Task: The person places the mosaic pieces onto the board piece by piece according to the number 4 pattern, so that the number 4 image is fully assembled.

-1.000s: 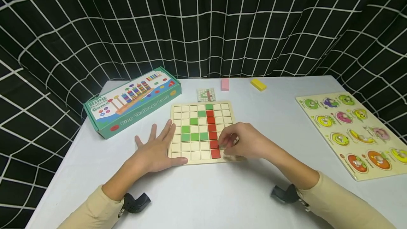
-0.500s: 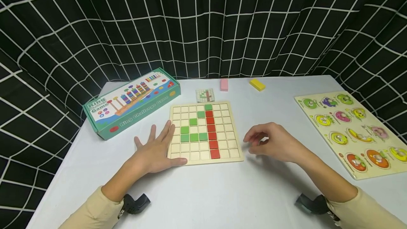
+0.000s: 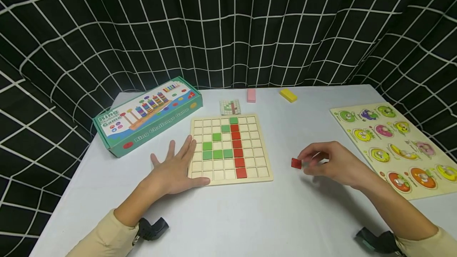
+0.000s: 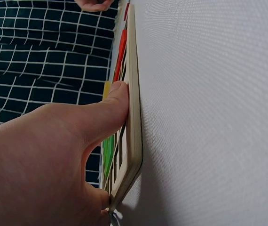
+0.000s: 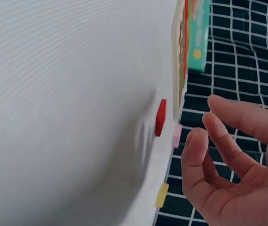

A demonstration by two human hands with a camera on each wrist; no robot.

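Observation:
My left hand (image 3: pixel 175 171) lies flat with spread fingers at the left edge of a wooden grid board (image 3: pixel 251 152), its thumb over the near rim. Set in the board are a column of red square tiles (image 3: pixel 237 143) and several green tiles (image 3: pixel 217 154). To the right of the board, a single red tile (image 3: pixel 296 163) is on the white table. Just right of this tile is my right hand (image 3: pixel 333 165), fingers loosely bent. In the right wrist view, thumb and fingertips stand apart, with a gap between them and the loose red tile (image 5: pixel 161 117).
A small pattern card (image 3: pixel 230 107) lies behind the board. Farther back are a pink block (image 3: pixel 251 95) and a yellow block (image 3: pixel 288 95). A green ring game box (image 3: pixel 150 110) stands at the left, and a fruit puzzle board (image 3: pixel 396 150) lies at the right.
My right hand has moved from the board's red column rightward over the table. The loose red tile now shows left of its fingertips. My left hand has stayed put.

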